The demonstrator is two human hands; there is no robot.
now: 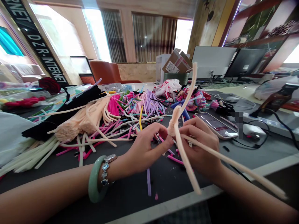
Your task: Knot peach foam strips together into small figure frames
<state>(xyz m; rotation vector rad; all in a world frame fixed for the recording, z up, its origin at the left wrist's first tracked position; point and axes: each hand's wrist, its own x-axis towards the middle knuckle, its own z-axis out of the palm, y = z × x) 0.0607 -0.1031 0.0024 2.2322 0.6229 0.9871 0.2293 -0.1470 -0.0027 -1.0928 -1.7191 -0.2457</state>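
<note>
Between my hands is a twisted figure of peach pipe cleaners (pixel 173 123), raised above the dark table. Its middle is wound into a thick knot, and long loose ends stick up, down and out to the right. My left hand (pixel 149 144) pinches the knot from the left with thumb and forefinger. On the other side my right hand (pixel 201 146) has its fingers curled round the lower part, where one strand passes across it. The right fingertips are partly hidden behind the strands. A green bangle (pixel 93 180) and a silver bracelet circle my left wrist.
Bundles of peach pipe cleaners (pixel 93 116) lie at the left beside pale green ones (pixel 35 157). Purple and pink pieces (pixel 149 104) heap behind my hands. A phone (pixel 216 124), a white charger (pixel 253 131) and cables occupy the right. Monitors (pixel 213 60) stand at the back.
</note>
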